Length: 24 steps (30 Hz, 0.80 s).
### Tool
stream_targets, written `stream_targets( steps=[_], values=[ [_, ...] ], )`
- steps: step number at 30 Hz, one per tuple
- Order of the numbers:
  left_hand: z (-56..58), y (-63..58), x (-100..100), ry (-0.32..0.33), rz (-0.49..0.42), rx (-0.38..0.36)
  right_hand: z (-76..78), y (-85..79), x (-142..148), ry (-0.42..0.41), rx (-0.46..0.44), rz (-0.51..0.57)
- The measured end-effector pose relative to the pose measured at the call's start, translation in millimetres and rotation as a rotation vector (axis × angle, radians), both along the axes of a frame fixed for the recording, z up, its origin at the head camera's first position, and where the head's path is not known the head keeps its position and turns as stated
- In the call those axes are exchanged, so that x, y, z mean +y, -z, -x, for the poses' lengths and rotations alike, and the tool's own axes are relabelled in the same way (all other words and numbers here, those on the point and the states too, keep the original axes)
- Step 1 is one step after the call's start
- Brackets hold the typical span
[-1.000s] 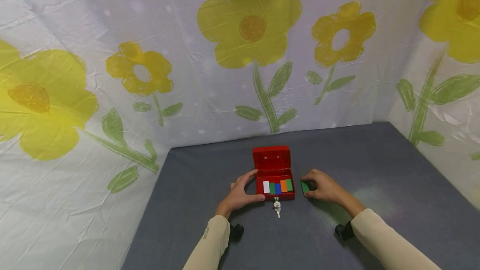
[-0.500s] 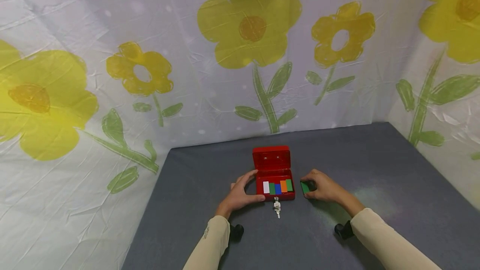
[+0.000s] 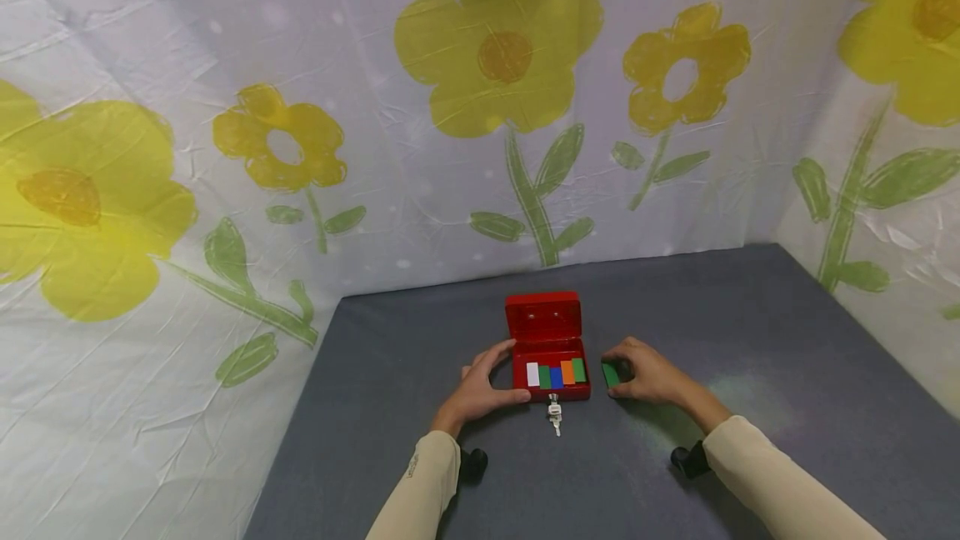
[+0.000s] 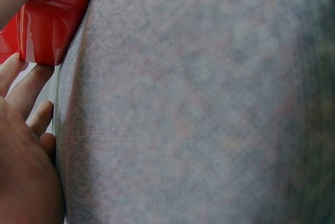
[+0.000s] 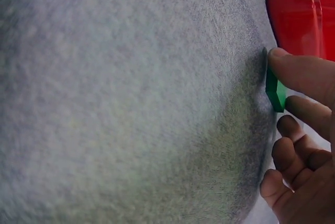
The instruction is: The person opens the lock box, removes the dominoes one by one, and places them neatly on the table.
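Observation:
A red cash box point(image 3: 576, 393) stands on the table with its lid up. Inside it, a row of several coloured blocks point(image 3: 556, 377) in white, green, blue and orange lies side by side. My left hand point(image 3: 478, 392) grips the box's left side, thumb at the front corner and fingers toward the back; the left wrist view shows part of that red wall point(image 4: 49, 25). To the right of the box, my right hand point(image 3: 654, 377) pinches a flat green block point(image 5: 276, 90) between thumb and fingers, low over the table.
Keys point(image 3: 555, 418) hang from the lock at the front of the box. The dark grey table point(image 3: 420, 332) ends at a flower-print cloth point(image 3: 420, 215) behind and at the sides. A black wrist mount point(image 3: 688, 462) sits under the right sleeve.

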<state>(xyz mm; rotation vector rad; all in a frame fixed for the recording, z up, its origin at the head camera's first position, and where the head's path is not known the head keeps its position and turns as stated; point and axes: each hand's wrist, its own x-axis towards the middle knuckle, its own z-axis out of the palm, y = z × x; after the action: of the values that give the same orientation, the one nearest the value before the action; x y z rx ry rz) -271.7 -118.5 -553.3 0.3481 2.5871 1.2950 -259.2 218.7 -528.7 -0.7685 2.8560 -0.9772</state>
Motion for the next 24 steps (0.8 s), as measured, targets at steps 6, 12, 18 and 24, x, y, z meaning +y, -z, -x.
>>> stream_targets(
  steps=[6, 12, 18, 24],
  values=[
    [0.5, 0.5, -0.5, 0.008, 0.007, 0.003, 1.6, -0.1, -0.5, 0.032, -0.024, -0.003],
    [1.0, 2.6, -1.1, 0.002, 0.005, -0.010, 1.9, -2.5, -2.7, 0.031, 0.006, 0.024],
    [1.0, 2.5, -1.6, 0.009, 0.004, -0.008, -0.1, -4.1, -6.6, 0.019, 0.033, 0.073],
    [0.0, 0.3, -1.7, 0.013, -0.004, -0.011, -1.4, -5.0, -11.3, 0.036, 0.054, 0.105]
  ],
)
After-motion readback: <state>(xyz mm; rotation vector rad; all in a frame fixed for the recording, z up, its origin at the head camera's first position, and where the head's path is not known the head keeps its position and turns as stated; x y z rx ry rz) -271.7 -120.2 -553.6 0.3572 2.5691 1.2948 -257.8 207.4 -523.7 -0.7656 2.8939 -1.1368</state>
